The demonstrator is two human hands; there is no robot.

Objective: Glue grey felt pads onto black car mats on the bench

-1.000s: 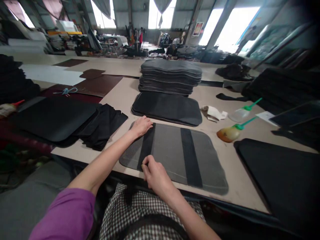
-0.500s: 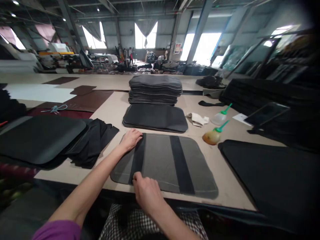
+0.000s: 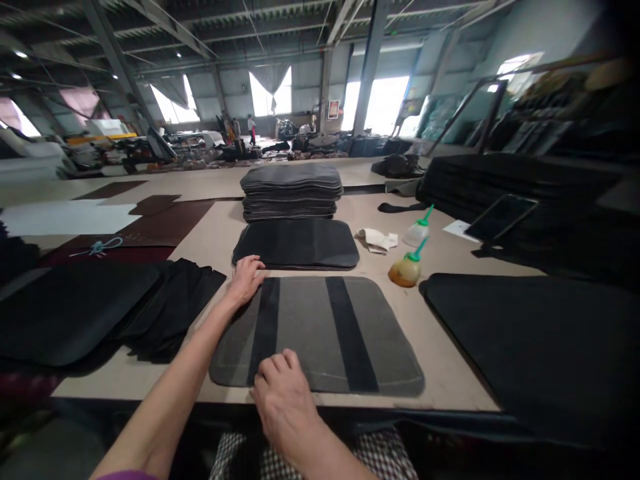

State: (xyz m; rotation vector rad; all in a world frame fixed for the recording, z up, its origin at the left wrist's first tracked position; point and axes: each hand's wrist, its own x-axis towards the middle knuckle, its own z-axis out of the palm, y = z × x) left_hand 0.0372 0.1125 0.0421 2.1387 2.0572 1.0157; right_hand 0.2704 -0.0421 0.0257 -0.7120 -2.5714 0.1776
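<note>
A grey felt pad with rounded corners lies flat at the table's near edge. Two black strips run across it, one on the left and one right of centre. My left hand rests palm down on the far end of the left strip at the pad's far left corner. My right hand presses on the near end of the same strip, fingers curled over the pad's near edge. Neither hand lifts anything.
Behind the pad lies a low pile of dark pads and a taller stack. Two green-capped glue bottles and a crumpled rag sit to the right. Black sheets cover the right side, black fabric pieces the left.
The view has tilted upward, showing more roof. My right hand slid slightly toward the near edge of the left strip; my left hand stays on its far end.
</note>
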